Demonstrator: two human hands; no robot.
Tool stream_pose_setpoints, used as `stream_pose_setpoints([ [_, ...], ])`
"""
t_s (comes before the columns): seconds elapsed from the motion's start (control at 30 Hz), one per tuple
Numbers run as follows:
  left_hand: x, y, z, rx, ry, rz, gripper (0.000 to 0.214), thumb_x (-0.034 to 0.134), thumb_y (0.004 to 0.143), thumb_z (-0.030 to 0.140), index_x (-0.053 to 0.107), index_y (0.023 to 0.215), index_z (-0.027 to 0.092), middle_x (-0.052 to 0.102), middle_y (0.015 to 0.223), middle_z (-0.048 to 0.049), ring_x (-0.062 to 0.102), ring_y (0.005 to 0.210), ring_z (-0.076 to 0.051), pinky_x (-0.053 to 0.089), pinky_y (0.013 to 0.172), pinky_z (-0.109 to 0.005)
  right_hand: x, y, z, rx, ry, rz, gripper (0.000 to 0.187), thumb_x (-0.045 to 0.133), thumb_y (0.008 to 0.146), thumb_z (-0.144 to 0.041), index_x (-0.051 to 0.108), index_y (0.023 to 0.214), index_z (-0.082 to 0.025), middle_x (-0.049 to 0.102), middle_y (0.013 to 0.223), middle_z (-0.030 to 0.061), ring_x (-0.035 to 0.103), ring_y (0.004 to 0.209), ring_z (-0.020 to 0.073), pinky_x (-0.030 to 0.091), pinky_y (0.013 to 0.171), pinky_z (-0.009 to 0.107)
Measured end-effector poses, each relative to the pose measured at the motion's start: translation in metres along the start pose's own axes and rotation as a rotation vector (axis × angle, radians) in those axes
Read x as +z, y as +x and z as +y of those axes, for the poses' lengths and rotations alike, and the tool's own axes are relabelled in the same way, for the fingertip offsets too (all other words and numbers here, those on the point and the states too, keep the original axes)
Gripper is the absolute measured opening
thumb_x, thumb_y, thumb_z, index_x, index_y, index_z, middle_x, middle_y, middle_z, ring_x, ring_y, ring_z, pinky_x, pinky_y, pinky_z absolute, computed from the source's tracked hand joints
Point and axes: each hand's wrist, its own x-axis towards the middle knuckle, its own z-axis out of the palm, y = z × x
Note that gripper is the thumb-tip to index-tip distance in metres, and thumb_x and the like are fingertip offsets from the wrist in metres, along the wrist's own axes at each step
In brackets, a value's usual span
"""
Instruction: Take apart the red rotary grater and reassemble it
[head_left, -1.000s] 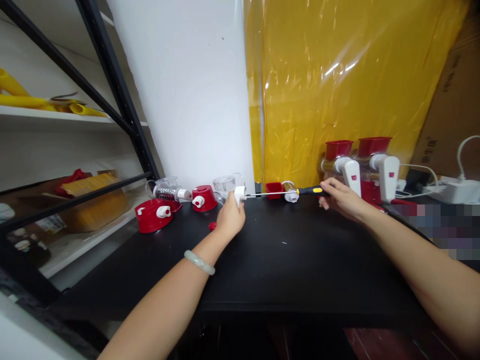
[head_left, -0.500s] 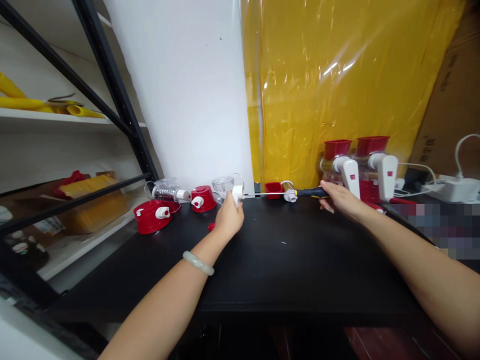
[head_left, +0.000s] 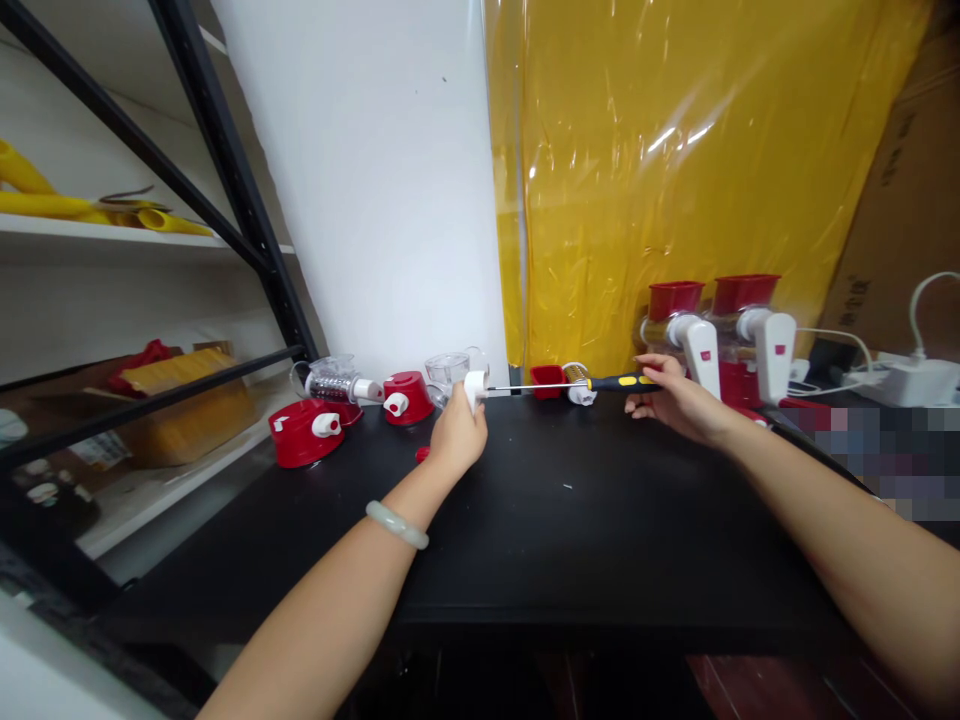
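Note:
My left hand (head_left: pixel 459 432) is closed around a white plastic part (head_left: pixel 475 384), whose round end faces right. The thin shaft of a screwdriver (head_left: pixel 622 382) runs level from that part to its dark blue and yellow handle. At the handle's rear end, my right hand (head_left: pixel 679 402) holds the screwdriver with fingers loosely curled. The tip meets the white part; the exact contact is too small to make out. Behind my left hand is a clear plastic housing (head_left: pixel 447 370), and a small red piece (head_left: pixel 422 454) lies beside my wrist.
Red bases (head_left: pixel 306 436) with white knobs and a grater drum in a clear housing (head_left: pixel 337 386) stand left. A red hopper (head_left: pixel 548 381) and another drum (head_left: pixel 578 384) sit behind the shaft. Two assembled rotary graters (head_left: pixel 750 340) stand right, near a white power strip (head_left: pixel 909 378).
The screwdriver handle has turned, now showing its yellow stripes. My right hand's fingers have loosened and shifted around the handle's end. My left hand has hardly moved.

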Motion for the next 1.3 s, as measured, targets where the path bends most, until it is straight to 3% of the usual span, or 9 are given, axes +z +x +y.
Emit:
stream_pose_setpoints([
  [0.1, 0.0001, 0.0, -0.0003, 0.001, -0.001, 0.001, 0.027, 0.044, 0.089, 0.026, 0.041, 0.115, 0.019, 0.066, 0.104, -0.0136, 0.065, 0.093, -0.028, 0.045, 0.072, -0.033, -0.0006, -0.0009, -0.0004, -0.02, -0.044, -0.07, 0.041, 0.073, 0.073, -0.047, 0.046, 0.096, -0.026, 0.065, 0.076, -0.0026, 0.063, 0.06, 0.0149, 0.051, 0.061, 0.031],
  [0.23, 0.0002, -0.0007, 0.0005, 0.01, 0.012, -0.019, 0.027, 0.045, 0.088, 0.025, 0.041, 0.115, 0.019, 0.066, 0.102, -0.0135, 0.066, 0.091, -0.028, 0.045, 0.071, -0.033, -0.0022, 0.0011, 0.0038, 0.052, -0.231, -0.047, 0.045, 0.054, 0.081, -0.066, 0.045, 0.077, -0.022, 0.058, 0.051, -0.0004, 0.051, 0.039, 0.0132, 0.042, 0.045, 0.029],
  [0.47, 0.0007, 0.0012, -0.0015, -0.006, 0.008, 0.006, 0.027, 0.045, 0.089, 0.024, 0.041, 0.115, 0.018, 0.066, 0.105, -0.0146, 0.066, 0.094, -0.029, 0.045, 0.072, -0.033, 0.0007, -0.0015, 0.0002, 0.011, 0.016, -0.056, 0.049, 0.077, 0.068, -0.044, 0.043, 0.099, -0.028, 0.065, 0.077, -0.0044, 0.065, 0.065, 0.0161, 0.053, 0.066, 0.034],
  [0.63, 0.001, -0.0013, -0.0004, 0.011, 0.02, -0.028, 0.027, 0.046, 0.089, 0.024, 0.042, 0.114, 0.019, 0.065, 0.108, -0.0151, 0.066, 0.095, -0.029, 0.046, 0.073, -0.035, -0.0013, 0.0019, 0.0038, -0.001, -0.227, -0.012, 0.042, 0.056, 0.082, -0.063, 0.045, 0.074, -0.023, 0.051, 0.046, -0.0046, 0.048, 0.038, 0.011, 0.051, 0.058, 0.033],
  [0.73, 0.0012, -0.0012, 0.0002, 0.007, 0.02, -0.027, 0.027, 0.046, 0.089, 0.024, 0.042, 0.116, 0.019, 0.065, 0.108, -0.0148, 0.066, 0.095, -0.028, 0.046, 0.074, -0.034, 0.0001, 0.0033, 0.0064, 0.048, -0.14, 0.069, 0.041, 0.062, 0.077, -0.062, 0.045, 0.088, -0.026, 0.06, 0.062, -0.003, 0.055, 0.045, 0.0134, 0.051, 0.054, 0.033],
  [0.83, 0.0008, 0.0, 0.0001, -0.012, 0.021, -0.017, 0.027, 0.045, 0.089, 0.024, 0.041, 0.115, 0.019, 0.066, 0.106, -0.0146, 0.066, 0.095, -0.029, 0.046, 0.074, -0.034, 0.0, 0.0023, 0.0055, 0.021, -0.034, 0.023, 0.05, 0.075, 0.068, -0.052, 0.044, 0.1, -0.03, 0.063, 0.078, -0.0039, 0.063, 0.06, 0.0151, 0.054, 0.061, 0.034],
  [0.93, 0.0, 0.0, 0.0, -0.028, 0.03, -0.024, 0.026, 0.046, 0.089, 0.025, 0.041, 0.114, 0.019, 0.066, 0.105, -0.0137, 0.066, 0.094, -0.028, 0.046, 0.073, -0.033, -0.0029, 0.0017, 0.0045, -0.025, -0.162, -0.058, 0.043, 0.071, 0.071, -0.057, 0.049, 0.086, -0.023, 0.061, 0.064, -0.004, 0.059, 0.053, 0.0129, 0.052, 0.061, 0.031],
  [1.1, -0.0002, -0.0005, -0.0006, 0.001, 0.027, -0.025, 0.026, 0.046, 0.089, 0.024, 0.042, 0.115, 0.02, 0.066, 0.106, -0.0135, 0.066, 0.095, -0.028, 0.046, 0.073, -0.033, -0.0019, 0.0014, 0.0065, 0.04, -0.378, -0.007, 0.05, 0.045, 0.083, -0.07, 0.048, 0.068, -0.022, 0.04, 0.036, -0.0062, 0.037, 0.031, 0.0095, 0.049, 0.054, 0.033],
  [1.3, 0.0006, 0.0022, -0.0022, -0.028, 0.016, -0.008, 0.029, 0.046, 0.089, 0.025, 0.041, 0.117, 0.019, 0.066, 0.106, -0.0136, 0.066, 0.095, -0.027, 0.046, 0.073, -0.032, 0.0006, -0.0019, 0.0029, 0.042, -0.025, -0.087, 0.045, 0.075, 0.07, -0.048, 0.045, 0.098, -0.028, 0.064, 0.076, -0.0036, 0.064, 0.064, 0.0152, 0.052, 0.066, 0.034],
])
